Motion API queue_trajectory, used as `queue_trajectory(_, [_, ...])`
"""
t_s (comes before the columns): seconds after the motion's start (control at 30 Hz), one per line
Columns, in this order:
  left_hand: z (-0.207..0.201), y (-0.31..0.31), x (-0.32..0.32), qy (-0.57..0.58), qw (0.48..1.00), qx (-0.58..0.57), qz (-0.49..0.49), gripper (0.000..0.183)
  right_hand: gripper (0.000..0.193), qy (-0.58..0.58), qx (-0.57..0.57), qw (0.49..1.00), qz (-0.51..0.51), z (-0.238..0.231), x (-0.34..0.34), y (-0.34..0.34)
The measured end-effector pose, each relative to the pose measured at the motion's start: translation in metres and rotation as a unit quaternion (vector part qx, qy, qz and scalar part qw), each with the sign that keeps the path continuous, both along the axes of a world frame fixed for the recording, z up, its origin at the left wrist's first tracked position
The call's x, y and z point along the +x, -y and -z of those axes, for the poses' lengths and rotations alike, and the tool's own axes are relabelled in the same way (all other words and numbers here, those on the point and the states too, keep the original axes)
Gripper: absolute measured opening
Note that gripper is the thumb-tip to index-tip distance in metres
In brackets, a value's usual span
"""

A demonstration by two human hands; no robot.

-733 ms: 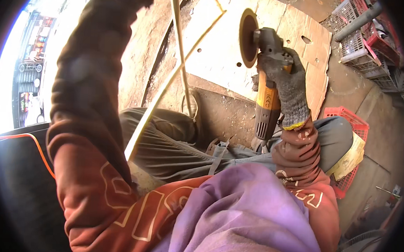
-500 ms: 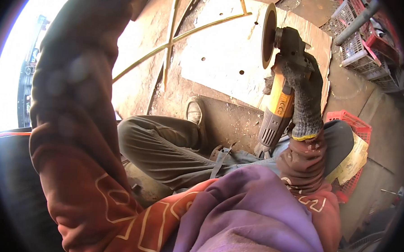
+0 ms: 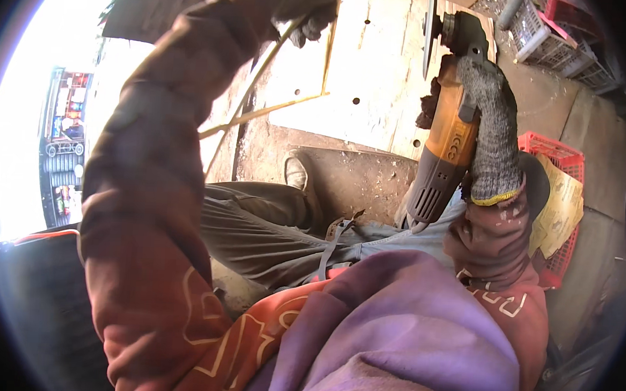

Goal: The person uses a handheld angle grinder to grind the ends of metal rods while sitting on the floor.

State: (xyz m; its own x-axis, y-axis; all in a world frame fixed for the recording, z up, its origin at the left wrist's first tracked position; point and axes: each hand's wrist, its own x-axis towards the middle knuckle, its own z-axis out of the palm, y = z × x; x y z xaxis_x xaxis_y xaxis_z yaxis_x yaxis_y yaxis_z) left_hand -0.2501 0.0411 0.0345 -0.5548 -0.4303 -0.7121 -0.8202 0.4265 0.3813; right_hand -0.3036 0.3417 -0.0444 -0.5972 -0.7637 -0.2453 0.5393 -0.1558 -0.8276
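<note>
My right hand, in a grey knitted glove with a yellow cuff edge, is closed around a yellow and black angle grinder. The grinder stands almost upright in view, its thin disc seen nearly edge-on at the top. At the upper edge my gloved left hand is curled around a thin metal rod frame, partly cut off by the picture's edge. The frame's rods cross left of centre, and one points right over a pale board with holes. Whether the disc spins cannot be made out.
My bent legs and a shoe lie close below the board. To the right stands a red plastic basket with yellowish paper on it. Grey crates sit at the upper right. A dark panel is at the upper left.
The left hand has come into view at the top. The rod frame has moved nearer and to the left over the board. The grinder has turned so its disc shows more edge-on.
</note>
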Motion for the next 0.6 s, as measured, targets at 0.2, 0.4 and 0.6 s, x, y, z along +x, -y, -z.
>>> queue_trajectory(0.2, [0.012,-0.026,-0.006,-0.091,0.994,-0.014,-0.052,0.044,0.04,-0.149,0.002,0.984,0.096,0.025,-0.013,0.0])
queue_trajectory(0.4, [0.084,0.04,0.026,-0.114,0.993,0.019,0.033,0.049,0.04,-0.064,0.032,0.995,0.073,0.024,-0.012,-0.003])
queue_trajectory(0.6, [0.047,0.008,0.122,0.174,0.979,-0.002,-0.106,0.085,0.036,-0.315,-0.038,0.94,0.123,0.034,-0.016,-0.031])
